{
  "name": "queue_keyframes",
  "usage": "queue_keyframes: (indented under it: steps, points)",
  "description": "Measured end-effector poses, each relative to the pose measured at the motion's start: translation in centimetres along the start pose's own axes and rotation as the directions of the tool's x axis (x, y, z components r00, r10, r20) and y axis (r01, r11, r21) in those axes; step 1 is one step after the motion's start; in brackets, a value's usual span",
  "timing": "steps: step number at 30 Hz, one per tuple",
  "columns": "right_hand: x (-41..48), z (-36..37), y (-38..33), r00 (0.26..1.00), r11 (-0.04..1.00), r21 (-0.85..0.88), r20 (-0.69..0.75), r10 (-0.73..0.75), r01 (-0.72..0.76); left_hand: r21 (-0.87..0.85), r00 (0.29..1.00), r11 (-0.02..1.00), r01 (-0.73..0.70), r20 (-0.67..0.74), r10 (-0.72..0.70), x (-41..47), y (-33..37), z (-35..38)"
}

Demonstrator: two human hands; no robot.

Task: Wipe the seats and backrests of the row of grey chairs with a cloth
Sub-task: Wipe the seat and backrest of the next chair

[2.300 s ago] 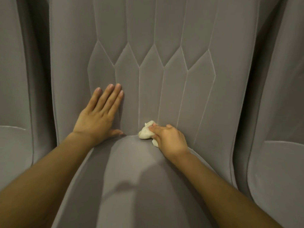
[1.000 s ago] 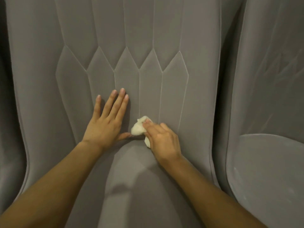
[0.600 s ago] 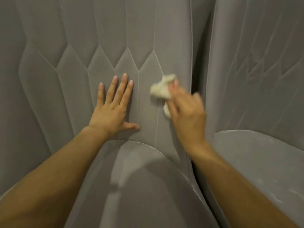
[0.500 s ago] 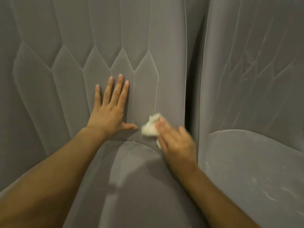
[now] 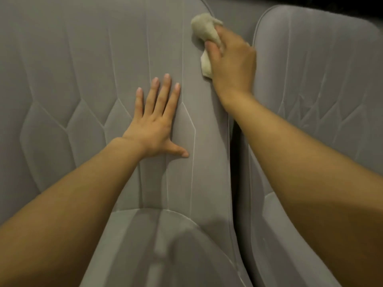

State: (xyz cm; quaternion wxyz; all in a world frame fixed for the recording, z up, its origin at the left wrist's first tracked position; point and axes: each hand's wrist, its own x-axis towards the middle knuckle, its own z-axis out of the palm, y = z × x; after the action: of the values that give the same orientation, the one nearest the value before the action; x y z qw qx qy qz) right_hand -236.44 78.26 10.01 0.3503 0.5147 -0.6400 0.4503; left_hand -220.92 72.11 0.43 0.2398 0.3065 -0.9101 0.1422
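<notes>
Your right hand (image 5: 232, 59) gripped the soft, bunched cream cloth (image 5: 204, 26) high on the grey quilted backrest (image 5: 83, 59); left hand (image 5: 153, 125) pressed flat.

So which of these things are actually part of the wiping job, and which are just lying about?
Part of the job: cloth, gripped by the right hand; backrest under the cloth; left hand, flat on that backrest; seat below; neighbouring chair, same row.
Just lying about: nothing else shows in this view.
</notes>
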Motion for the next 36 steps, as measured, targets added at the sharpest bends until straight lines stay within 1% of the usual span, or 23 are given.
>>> queue_keyframes:
  steps: [2,4,5,8,11,13,15,17,18,20,22,23,24,25,26,27,29,32,36]
  points:
    - [-1.2,0.4,0.7,0.999,1.0,0.008,-0.043,-0.014,0.015,0.001,1.0,1.0,-0.006,0.005,0.006,0.5,-0.3,0.6]
    - [-3.4,0.5,1.1,0.99,0.995,0.018,-0.1,-0.099,0.101,0.003,1.0,1.0,-0.008,0.002,0.008,0.7,-0.6,1.1]
    - [-4.7,0.4,1.2,0.986,0.991,0.029,-0.104,-0.131,0.134,0.0,1.0,1.0,-0.011,-0.002,0.011,0.8,-0.6,1.2]
    - [-8.3,0.3,1.4,0.984,0.984,0.047,-0.059,-0.168,0.171,0.009,0.999,1.0,-0.022,-0.045,0.023,0.6,-0.6,1.4]
    - [-10.4,0.1,1.3,0.99,0.988,0.064,0.007,-0.142,0.141,0.032,0.998,0.999,-0.03,-0.062,0.032,-0.1,-0.2,0.9]
    - [-11.4,-0.1,1.3,0.99,0.989,0.053,0.001,-0.142,0.141,0.032,0.999,0.999,-0.037,-0.038,0.038,-0.4,-0.1,0.4]
    - [-12.7,-0.4,1.2,0.979,0.978,0.035,-0.007,-0.204,0.205,0.01,0.999,0.999,-0.033,0.017,0.033,-0.6,0.0,-0.3]
    - [-14.5,-1.1,1.0,0.962,0.963,-0.002,0.045,-0.269,0.27,-0.014,0.995,1.0,-0.015,0.101,0.016,-1.2,0.3,-1.1]
    - [-15.3,-1.6,0.9,0.958,0.963,-0.005,0.102,-0.269,0.271,-0.031,0.989,0.999,-0.006,0.149,0.011,-1.6,0.4,-1.7]
    - [-16.8,-2.9,0.4,0.933,0.979,0.042,0.3,-0.201,0.197,-0.071,0.968,0.997,0.002,0.25,0.016,-2.6,0.8,-2.9]
    - [-17.8,-4.9,-0.5,0.849,0.991,0.072,0.512,-0.133,0.112,-0.093,0.934,0.996,0.006,0.356,0.027,-3.8,1.1,-4.3]
    - [-18.0,-6.0,-0.7,0.808,0.995,0.07,0.582,-0.094,0.065,-0.103,0.912,0.995,0.016,0.41,0.028,-4.3,1.3,-5.1]
    - [-18.1,-7.3,-1.0,0.765,0.997,0.073,0.644,-0.017,-0.04,-0.113,0.886,0.993,0.031,0.463,0.025,-4.7,1.6,-6.0]
    - [-17.9,-8.8,-1.3,0.721,0.979,0.057,0.685,0.104,-0.195,-0.12,0.861,0.992,0.048,0.509,0.02,-5.0,1.9,-6.9]
    - [-17.6,-10.4,-1.4,0.663,0.942,0.015,0.714,0.225,-0.336,-0.125,0.837,0.99,0.062,0.547,0.017,-5.3,2.3,-7.8]
    - [-17.0,-12.0,-1.5,0.602,0.902,-0.036,0.733,0.316,-0.43,-0.131,0.811,0.989,0.071,0.585,0.019,-5.4,2.9,-8.8]
    - [-15.5,-15.1,-1.6,0.53,0.843,-0.149,0.717,0.452,-0.517,-0.151,0.762,0.986,0.073,0.646,0.042,-5.7,4.3,-10.8]
    - [-12.9,-19.5,-1.7,0.501,0.803,-0.251,0.671,0.546,-0.54,-0.191,0.722,0.979,0.074,0.688,0.08,-5.9,6.7,-13.4]
    - [-10.8,-24.6,-0.8,0.414,0.687,-0.316,0.61,0.675,-0.654,-0.243,0.665,0.969,0.053,0.733,0.147,-5.7,9.4,-15.6]
